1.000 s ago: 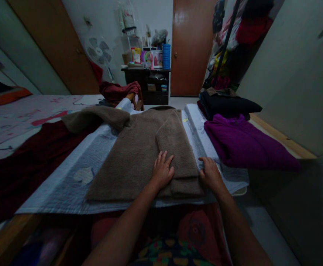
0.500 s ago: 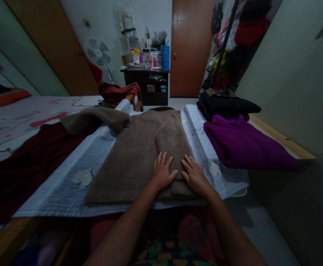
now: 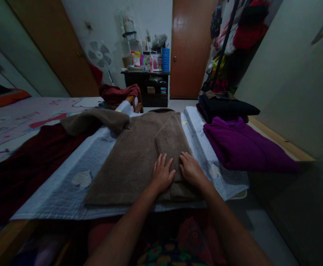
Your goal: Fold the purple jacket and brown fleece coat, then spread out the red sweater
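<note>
A brown fleece jacket lies spread on a light quilted cloth. Its right sleeve and side are folded inward over the body, while the other sleeve stretches out to the left over a dark red cloth. My left hand rests flat on the jacket by the edge of the folded sleeve, fingers spread. On the folded part near the right edge lies my right hand, palm down, with its fingers stretched forward and slightly bent.
To the right sit a folded purple garment and a stack of dark folded clothes. A patterned bed cover spreads at the left. Further back are a fan, a dark cabinet and a wooden door.
My right hand has shifted slightly left and its fingers have drawn closer together. My left hand stays almost in place. The jacket looks the same.
</note>
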A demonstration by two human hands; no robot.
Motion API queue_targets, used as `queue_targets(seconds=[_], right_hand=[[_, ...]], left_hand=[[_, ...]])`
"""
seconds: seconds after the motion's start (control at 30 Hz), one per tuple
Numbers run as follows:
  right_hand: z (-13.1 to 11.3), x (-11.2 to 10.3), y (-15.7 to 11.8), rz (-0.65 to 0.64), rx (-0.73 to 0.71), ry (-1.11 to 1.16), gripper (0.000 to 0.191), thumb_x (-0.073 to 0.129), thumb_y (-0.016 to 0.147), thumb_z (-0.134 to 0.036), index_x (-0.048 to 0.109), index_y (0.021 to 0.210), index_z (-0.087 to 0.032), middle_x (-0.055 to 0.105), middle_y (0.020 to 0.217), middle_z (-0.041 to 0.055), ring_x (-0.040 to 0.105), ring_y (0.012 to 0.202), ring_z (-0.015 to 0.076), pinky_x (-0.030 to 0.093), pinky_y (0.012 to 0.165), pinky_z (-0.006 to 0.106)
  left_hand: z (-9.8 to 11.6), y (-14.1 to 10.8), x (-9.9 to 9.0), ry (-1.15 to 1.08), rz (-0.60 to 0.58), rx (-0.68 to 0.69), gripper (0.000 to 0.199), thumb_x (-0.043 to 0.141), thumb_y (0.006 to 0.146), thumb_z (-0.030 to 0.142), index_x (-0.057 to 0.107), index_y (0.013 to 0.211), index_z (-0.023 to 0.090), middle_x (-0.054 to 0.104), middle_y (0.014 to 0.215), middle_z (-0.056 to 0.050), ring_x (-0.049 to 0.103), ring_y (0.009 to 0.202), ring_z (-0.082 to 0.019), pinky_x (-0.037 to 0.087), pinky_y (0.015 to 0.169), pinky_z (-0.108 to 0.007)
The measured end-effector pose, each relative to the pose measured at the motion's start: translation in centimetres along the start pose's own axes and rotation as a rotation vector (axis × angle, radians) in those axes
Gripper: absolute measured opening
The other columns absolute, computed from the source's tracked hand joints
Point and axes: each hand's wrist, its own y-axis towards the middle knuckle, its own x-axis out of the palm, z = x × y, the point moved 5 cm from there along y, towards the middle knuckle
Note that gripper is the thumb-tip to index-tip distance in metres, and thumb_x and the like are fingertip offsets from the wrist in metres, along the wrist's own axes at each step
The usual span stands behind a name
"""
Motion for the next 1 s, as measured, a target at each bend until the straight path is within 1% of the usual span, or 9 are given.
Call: queue_targets(seconds=[0.07, 0.17, 0.33, 0.47, 0.67, 0.83, 1.0], right_hand=[[-0.7, 0.4, 0.8, -0.01, -0.022, -0.011, 0.049, 0.039, 0.093, -0.02, 0.046, 0.14, -0.007, 0.038, 0.152, 0.0155, 0.031, 0.143, 0.0272, 0.026, 0.116, 0.044], [-0.9, 1.1, 1.7, -0.025, -0.021, -0.037, 0.05, 0.04, 0.095, -0.025, 0.044, 0.141, -0.006, 0.034, 0.154, 0.0157, 0.027, 0.144, 0.0284, 0.022, 0.117, 0.044], [0.2, 1.5, 3.1, -0.033, 0.016, -0.078, 0.059, 0.04, 0.096, -0.038, 0.039, 0.145, -0.004, 0.026, 0.157, 0.0191, 0.02, 0.146, 0.0293, 0.019, 0.117, 0.043], [0.7, 1.6, 3.9, -0.029, 0.054, -0.095, 0.064, 0.039, 0.096, -0.043, 0.037, 0.146, -0.002, 0.025, 0.157, 0.0206, 0.019, 0.147, 0.0305, 0.018, 0.117, 0.044], [0.6, 2.0, 3.8, 0.022, 0.052, -0.108, 0.063, 0.037, 0.097, -0.042, 0.037, 0.146, -0.003, 0.025, 0.157, 0.0192, 0.019, 0.146, 0.0309, 0.017, 0.117, 0.044], [0.7, 2.2, 3.7, 0.037, 0.047, -0.104, 0.062, 0.038, 0.097, -0.041, 0.037, 0.146, -0.003, 0.025, 0.157, 0.0188, 0.019, 0.146, 0.0302, 0.017, 0.117, 0.044], [0.8, 2.2, 3.7, 0.036, 0.052, -0.099, 0.062, 0.038, 0.097, -0.041, 0.037, 0.146, -0.004, 0.025, 0.157, 0.0177, 0.018, 0.147, 0.0287, 0.016, 0.117, 0.044]], left_hand=[[0.0, 0.0, 0.0, 0.002, -0.001, 0.007, 0.054, 0.047, 0.093, 0.036, 0.043, 0.144, 0.019, 0.024, 0.159, -0.014, 0.012, 0.148, -0.031, 0.022, 0.117, -0.05], [0.0, 0.0, 0.0, -0.002, 0.004, 0.011, 0.054, 0.047, 0.093, 0.034, 0.042, 0.145, 0.019, 0.024, 0.159, -0.013, 0.012, 0.148, -0.03, 0.023, 0.116, -0.05], [0.0, -0.1, 0.0, -0.012, 0.014, 0.005, 0.054, 0.048, 0.092, 0.034, 0.042, 0.144, 0.021, 0.024, 0.159, -0.012, 0.012, 0.148, -0.03, 0.023, 0.116, -0.051], [0.1, -0.1, -0.1, -0.014, 0.001, -0.002, 0.054, 0.047, 0.092, 0.033, 0.041, 0.145, 0.022, 0.023, 0.16, -0.012, 0.011, 0.148, -0.03, 0.023, 0.115, -0.052], [0.0, -0.1, -0.1, -0.021, -0.014, 0.0, 0.054, 0.046, 0.093, 0.035, 0.041, 0.145, 0.022, 0.022, 0.16, -0.011, 0.01, 0.149, -0.029, 0.022, 0.116, -0.05], [0.0, -0.1, -0.1, -0.013, -0.019, -0.017, 0.054, 0.046, 0.093, 0.035, 0.041, 0.145, 0.024, 0.022, 0.16, -0.009, 0.01, 0.149, -0.028, 0.021, 0.117, -0.05], [0.1, 0.0, -0.1, -0.009, -0.061, -0.027, 0.055, 0.045, 0.093, 0.035, 0.039, 0.146, 0.021, 0.017, 0.161, -0.012, 0.008, 0.149, -0.029, 0.021, 0.117, -0.05]])
